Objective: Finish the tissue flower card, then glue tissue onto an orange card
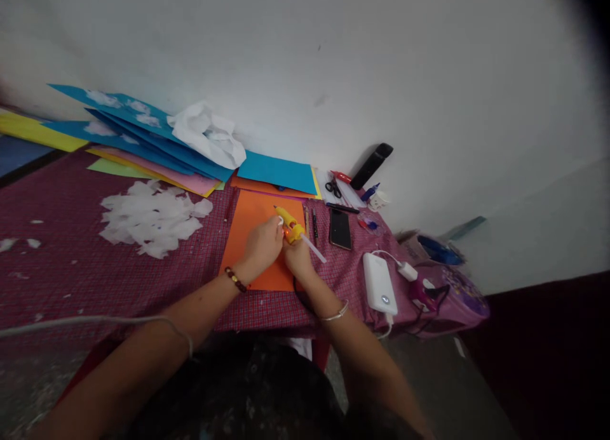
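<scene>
My right hand [297, 257] is wrapped round a yellow hot glue gun [290, 223] with a clear glue stick [314, 248] poking out of its back end. A small orange light glows on the gun beside my fingers. Right against the gun, my left hand [265, 242] is closed, with a bit of white showing at its fingertips; what it grips is too small to make out. Both hands are above an orange sheet of paper [243, 211] lying flat on the checked tablecloth.
Torn white tissue pieces [152, 218] lie heaped at left. Behind are blue sheets [276, 172] and crumpled white tissue [210, 135]. To the right are a phone [340, 229], black scissors [333, 187], a white power bank [379, 282] with cables, and a pink bag [457, 300].
</scene>
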Tool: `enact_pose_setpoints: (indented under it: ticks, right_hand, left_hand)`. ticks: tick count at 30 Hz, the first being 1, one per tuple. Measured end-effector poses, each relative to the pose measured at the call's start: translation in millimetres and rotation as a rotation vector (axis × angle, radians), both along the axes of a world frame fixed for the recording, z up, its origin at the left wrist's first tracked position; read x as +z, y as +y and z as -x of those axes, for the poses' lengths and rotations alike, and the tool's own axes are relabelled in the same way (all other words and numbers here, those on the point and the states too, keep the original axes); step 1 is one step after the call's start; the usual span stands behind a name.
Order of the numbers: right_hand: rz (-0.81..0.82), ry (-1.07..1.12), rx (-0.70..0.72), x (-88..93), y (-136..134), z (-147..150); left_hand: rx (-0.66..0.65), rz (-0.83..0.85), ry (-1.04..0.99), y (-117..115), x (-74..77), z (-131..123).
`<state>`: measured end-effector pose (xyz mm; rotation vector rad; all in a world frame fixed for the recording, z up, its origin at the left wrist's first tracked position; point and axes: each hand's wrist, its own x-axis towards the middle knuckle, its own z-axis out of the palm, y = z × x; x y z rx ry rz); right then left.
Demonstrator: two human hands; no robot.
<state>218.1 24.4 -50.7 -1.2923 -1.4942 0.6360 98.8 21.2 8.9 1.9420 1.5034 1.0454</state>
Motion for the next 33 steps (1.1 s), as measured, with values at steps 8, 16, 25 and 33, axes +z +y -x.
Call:
enact_pose_setpoints:
  ticks: [8,16,25,33]
  right_hand:
    - [0.086,0.169,0.04,12.2,2,-1]
    - [0.167,0.273,-0.02,24.1,-7,-1]
    - [0.134,0.217,-0.149,29.0,-5,-5]
    - [0.135,0.137,-0.035,15.5,-8,-2]
  left_hand:
    - [-0.333,0.062,-0.402,2,9.1,6]
    - [-0.392,0.425,-0.935,9,17.8,21]
    - [-0.1,0.212,-0.79,22,2.5,18]
    - [-0.006,-0.189,-0.199,7,2.3,13]
